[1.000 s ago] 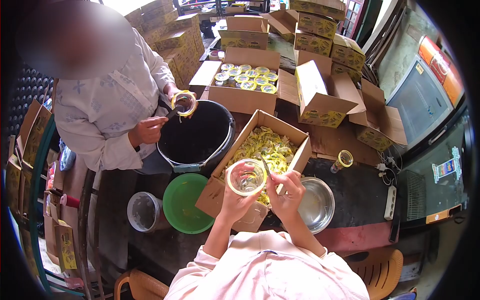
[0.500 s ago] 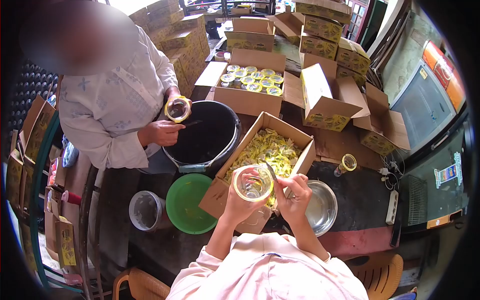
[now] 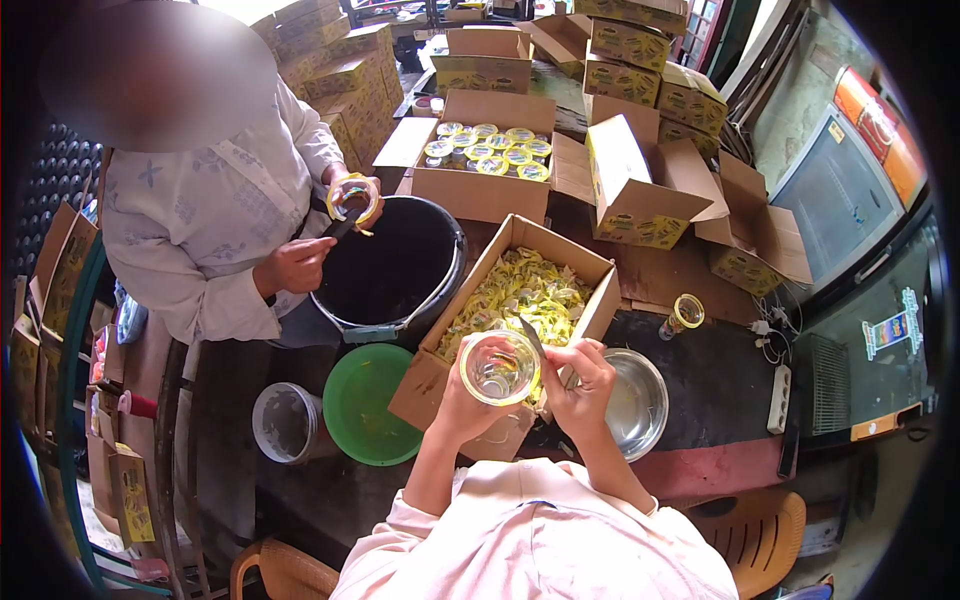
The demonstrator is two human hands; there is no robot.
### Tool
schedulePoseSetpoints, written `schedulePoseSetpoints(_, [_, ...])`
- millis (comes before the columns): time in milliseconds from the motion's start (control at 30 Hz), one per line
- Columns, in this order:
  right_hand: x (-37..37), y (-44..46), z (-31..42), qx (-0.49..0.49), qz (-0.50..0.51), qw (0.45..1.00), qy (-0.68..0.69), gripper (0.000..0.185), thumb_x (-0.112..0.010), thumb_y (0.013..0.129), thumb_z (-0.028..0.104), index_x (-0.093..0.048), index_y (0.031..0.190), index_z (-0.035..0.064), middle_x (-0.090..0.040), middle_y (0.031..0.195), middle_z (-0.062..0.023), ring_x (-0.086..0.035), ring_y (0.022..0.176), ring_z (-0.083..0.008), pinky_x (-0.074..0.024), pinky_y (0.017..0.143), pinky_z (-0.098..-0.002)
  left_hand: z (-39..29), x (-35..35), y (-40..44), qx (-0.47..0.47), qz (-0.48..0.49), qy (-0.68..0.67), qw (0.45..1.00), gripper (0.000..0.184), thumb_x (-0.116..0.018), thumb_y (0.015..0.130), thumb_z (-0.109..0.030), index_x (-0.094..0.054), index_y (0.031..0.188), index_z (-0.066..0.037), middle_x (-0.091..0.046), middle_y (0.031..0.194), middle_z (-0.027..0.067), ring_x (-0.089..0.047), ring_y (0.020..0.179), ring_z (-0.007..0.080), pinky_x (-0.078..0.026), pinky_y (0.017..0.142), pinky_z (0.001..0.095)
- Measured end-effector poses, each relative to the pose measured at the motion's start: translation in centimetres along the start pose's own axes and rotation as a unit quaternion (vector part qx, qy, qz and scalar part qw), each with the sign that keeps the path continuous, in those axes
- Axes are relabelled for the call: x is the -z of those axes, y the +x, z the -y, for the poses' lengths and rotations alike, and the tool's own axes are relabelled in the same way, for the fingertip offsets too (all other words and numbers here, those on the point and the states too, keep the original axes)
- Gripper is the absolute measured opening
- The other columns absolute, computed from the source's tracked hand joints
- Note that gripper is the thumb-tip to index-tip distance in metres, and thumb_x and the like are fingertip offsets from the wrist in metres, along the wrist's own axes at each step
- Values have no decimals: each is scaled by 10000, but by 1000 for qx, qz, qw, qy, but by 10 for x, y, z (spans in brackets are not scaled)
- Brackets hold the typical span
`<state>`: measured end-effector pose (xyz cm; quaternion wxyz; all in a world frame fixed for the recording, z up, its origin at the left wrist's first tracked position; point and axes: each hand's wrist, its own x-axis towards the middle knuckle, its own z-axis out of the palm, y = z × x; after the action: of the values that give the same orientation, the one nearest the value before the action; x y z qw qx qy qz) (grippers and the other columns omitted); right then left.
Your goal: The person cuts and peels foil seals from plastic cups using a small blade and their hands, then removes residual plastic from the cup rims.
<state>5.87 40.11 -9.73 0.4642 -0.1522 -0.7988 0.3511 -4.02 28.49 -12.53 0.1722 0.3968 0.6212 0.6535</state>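
A clear plastic cup [image 3: 499,368] with a yellow rim is held in my left hand [image 3: 463,405], its round opening turned up toward me. My right hand [image 3: 580,385] is closed on a knife [image 3: 532,338], whose dark blade points up beside the right edge of the rim. Both hands are over the near end of a cardboard box [image 3: 602,312] filled with yellow and clear strips [image 3: 530,290]. My fingers partly hide the knife's handle.
A co-worker at the left holds a cup [image 3: 354,202] and a knife over a black bucket [image 3: 452,290]. Nearby are a green basin [image 3: 372,405], a white bucket [image 3: 287,423], a metal bowl [image 3: 640,405], a lone cup [image 3: 683,316] and a box of cups [image 3: 480,195].
My hands stay close together at the cup, with the blade still by its rim. The co-worker's knife has shifted back against their cup. The whole view has moved slightly.
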Motion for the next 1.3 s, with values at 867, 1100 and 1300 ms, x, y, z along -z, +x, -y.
schedulePoseSetpoints(867, [1,-1,5,-30,-40,999,11,138,-683,650,-18,-631,749,64,-573,592,-26,-536,556,-159,-376,651,-280,8,-3,0,-8,55,-206,977,667,-676,681,-34,-296,1229,-41,-441,1184,129,-449,1139,218,-361,973,358])
schedulePoseSetpoints(1100, [3,-7,4,-6,-32,999,14,111,-658,686,-61,-611,774,-11,-540,676,-56,-520,582,-104,-402,548,-221,18,-3,-6,65,27,-346,936,631,-551,755,-149,-278,1311,-23,-423,1250,179,-442,1171,293,-318,1022,403])
schedulePoseSetpoints(1300, [-1,-6,12,15,-34,999,13,113,-660,685,-51,-614,774,1,-544,639,-52,-499,563,-118,-382,588,-242,13,0,-7,53,53,-349,934,600,-531,811,-127,-235,1322,-14,-395,1256,157,-398,1205,255,-300,1021,366])
